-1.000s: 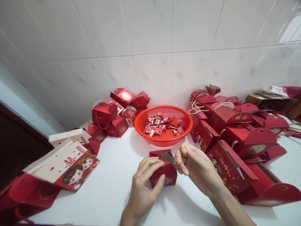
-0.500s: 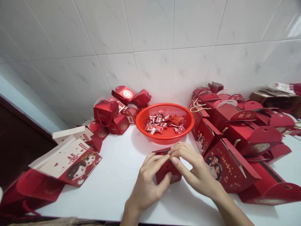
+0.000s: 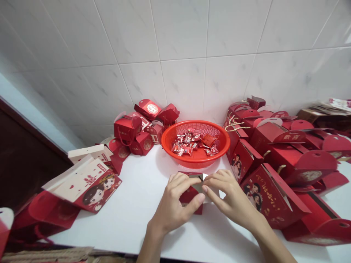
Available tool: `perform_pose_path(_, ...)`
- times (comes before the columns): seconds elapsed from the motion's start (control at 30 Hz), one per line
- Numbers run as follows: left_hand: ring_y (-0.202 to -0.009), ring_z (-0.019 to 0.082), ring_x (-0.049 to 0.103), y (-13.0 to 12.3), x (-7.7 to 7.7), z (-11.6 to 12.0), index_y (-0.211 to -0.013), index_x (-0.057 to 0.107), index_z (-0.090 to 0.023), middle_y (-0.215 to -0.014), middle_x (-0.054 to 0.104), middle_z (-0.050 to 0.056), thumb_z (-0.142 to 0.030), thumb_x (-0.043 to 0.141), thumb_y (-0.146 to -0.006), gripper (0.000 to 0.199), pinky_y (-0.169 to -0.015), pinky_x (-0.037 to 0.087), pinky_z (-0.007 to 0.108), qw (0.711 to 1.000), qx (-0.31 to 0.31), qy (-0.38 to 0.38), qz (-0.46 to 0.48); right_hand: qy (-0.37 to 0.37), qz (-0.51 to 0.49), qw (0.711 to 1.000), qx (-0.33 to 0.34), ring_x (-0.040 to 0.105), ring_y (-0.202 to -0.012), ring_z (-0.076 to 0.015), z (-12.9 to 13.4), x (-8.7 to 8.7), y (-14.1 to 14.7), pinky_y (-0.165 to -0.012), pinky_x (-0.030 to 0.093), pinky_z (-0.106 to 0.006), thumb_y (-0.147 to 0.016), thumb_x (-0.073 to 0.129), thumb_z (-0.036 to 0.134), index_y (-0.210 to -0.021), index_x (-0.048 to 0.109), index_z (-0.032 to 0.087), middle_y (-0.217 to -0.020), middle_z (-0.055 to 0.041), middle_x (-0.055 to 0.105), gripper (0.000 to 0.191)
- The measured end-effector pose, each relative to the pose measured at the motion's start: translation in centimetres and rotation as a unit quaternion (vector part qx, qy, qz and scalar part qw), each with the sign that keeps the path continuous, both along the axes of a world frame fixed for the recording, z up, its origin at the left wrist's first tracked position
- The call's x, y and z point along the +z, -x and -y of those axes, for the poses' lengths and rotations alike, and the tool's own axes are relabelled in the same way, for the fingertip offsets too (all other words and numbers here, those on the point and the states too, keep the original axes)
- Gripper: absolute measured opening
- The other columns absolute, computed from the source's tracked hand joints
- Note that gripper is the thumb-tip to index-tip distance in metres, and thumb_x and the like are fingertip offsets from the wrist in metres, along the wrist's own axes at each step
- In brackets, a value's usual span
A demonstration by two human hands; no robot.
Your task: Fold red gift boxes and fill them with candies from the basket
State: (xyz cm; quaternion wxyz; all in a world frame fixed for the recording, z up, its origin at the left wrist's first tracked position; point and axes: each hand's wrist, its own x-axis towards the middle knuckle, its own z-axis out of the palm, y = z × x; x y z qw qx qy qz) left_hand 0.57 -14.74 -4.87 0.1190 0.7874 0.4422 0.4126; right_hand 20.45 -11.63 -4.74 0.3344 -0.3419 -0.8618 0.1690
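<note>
In the middle of the white table a small red gift box (image 3: 189, 194) stands between my hands. My left hand (image 3: 175, 202) grips it from the left, with the thumb on its near side. My right hand (image 3: 233, 193) pinches at the box's top edge on the right, where a pale flap shows. My fingers hide much of the box, so its contents cannot be seen. Just behind it sits a red-orange plastic basket (image 3: 196, 160), with several wrapped candies (image 3: 188, 140) inside.
On the right is a crowd of red gift boxes (image 3: 285, 135), some with rope handles. Smaller red boxes (image 3: 127, 128) are piled at the back left. A cream-and-red box (image 3: 87, 182) lies at the left, beside another red box (image 3: 46, 213). A tiled wall (image 3: 181, 87) rises behind.
The box between my hands has turned or opened at the top: a pale flap now shows on its right. Both hands stay on it. The view has shifted slightly left.
</note>
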Motion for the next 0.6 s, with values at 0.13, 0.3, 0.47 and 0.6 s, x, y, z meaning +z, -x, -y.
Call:
perform_pose_path(0.13,-0.082,0.02,0.062,0.6,0.6,0.2,-0.097,0.074,-0.022,-0.082,0.069,0.003,-0.035,0.056,-0.095,0.022,-0.078,0.044,0.035,0.999,0.023,-0.018,-0.025,-0.021,0.017,1.0,0.012,0.053,-0.082,-0.0217,0.3,0.0,0.5,-0.078,0.037,-0.038,-0.1,0.054,0.028,-0.102,0.072,0.024,-0.092,-0.0071,0.069,0.019)
perform_pose_path(0.3,-0.075,0.017,0.061,1.0,1.2,0.4,-0.075,0.07,-0.022,-0.07,0.065,-0.001,-0.028,0.055,-0.096,0.027,-0.075,0.039,0.035,0.995,0.079,-0.043,-0.043,-0.069,0.05,0.996,0.014,0.051,-0.087,-0.0226,0.8,-0.4,1.3,-0.079,0.04,-0.039,-0.099,0.055,0.028,-0.091,0.073,0.022,-0.098,-0.0096,0.065,0.021)
perform_pose_path(0.47,-0.065,0.015,0.056,2.0,2.0,0.6,-0.077,0.072,-0.023,-0.062,0.06,-0.003,-0.028,0.056,-0.096,0.024,-0.073,0.037,0.034,0.991,0.1,-0.06,-0.064,-0.055,0.034,0.997,0.039,0.055,-0.103,-0.0267,0.9,-0.9,1.8,-0.089,0.043,-0.044,-0.096,0.062,0.038,-0.08,0.068,0.02,-0.118,-0.0107,0.066,0.025)
perform_pose_path(0.6,-0.064,0.015,0.055,2.8,3.0,1.1,-0.094,0.075,-0.025,-0.065,0.06,-0.004,-0.031,0.065,-0.09,0.012,-0.073,0.038,0.033,0.992,0.083,-0.043,-0.091,-0.034,0.017,0.998,0.051,0.052,-0.122,-0.0323,0.9,-1.1,1.8,-0.099,0.042,-0.05,-0.079,0.074,0.059,-0.094,0.068,0.02,-0.139,-0.0152,0.058,0.042)
